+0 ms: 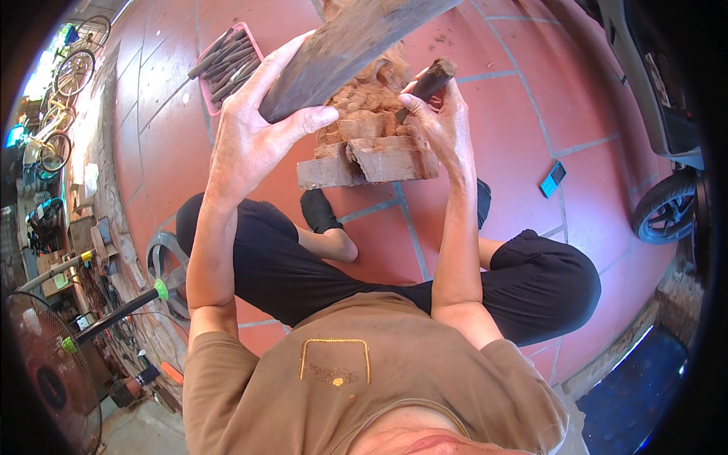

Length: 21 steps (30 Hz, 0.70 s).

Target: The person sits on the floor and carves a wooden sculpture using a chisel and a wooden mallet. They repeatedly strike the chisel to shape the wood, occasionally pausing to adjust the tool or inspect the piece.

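My left hand [254, 136] is closed around the near end of a thick, dark wooden bar [341, 49], which slants up to the right and runs out of view at the top. In my right hand [446, 125] is a chisel [434, 79] with a dark, worn handle and a frayed top. It tilts down to the left, its lower end close to a carved wood block [394, 161]. That block lies on the floor between my feet, reddish-brown and roughly cut into rounded shapes. The wooden bar hides part of its far side.
On the tiled floor [523, 114], a pink basket [254, 45] with several chisels stands at the far left. A blue mobile phone [553, 180] lies to the right, near a motorbike wheel [669, 205]. A fan [53, 379] stands at the lower left, and bicycles [74, 73] are beyond.
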{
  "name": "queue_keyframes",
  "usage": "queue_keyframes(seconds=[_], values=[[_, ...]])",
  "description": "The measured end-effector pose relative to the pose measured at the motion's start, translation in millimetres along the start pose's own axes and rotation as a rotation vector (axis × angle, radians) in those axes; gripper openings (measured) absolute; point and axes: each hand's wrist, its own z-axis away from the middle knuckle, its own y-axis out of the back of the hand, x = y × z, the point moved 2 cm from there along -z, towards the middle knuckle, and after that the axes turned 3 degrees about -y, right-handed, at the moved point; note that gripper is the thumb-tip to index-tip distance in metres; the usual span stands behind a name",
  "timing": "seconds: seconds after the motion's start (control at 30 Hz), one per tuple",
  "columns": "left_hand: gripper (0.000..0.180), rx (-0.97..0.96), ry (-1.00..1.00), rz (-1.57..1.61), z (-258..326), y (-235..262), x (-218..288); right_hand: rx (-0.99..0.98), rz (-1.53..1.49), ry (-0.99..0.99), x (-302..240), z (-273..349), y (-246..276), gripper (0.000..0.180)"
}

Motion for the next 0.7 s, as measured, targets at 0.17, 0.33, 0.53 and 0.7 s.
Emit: queue_keyframes(seconds=[0.17, 0.33, 0.53, 0.7], values=[[0.07, 0.059, -0.135, 0.05, -3, -3, 8, -0.018, 0.06, 0.001, -7, 1, -5, 0.033], [0.074, -0.081, -0.086, -0.186, -1, -7, 3, -0.034, 0.116, 0.009, -6, 0, -10, 0.034], [0.075, -0.21, -0.063, -0.428, 3, -5, 6, -0.022, 0.155, -0.038, -5, 1, -8, 0.029], [0.073, 0.018, -0.268, -0.148, -7, -3, 16, -0.012, 0.151, 0.068, -5, 3, -13, 0.028]])
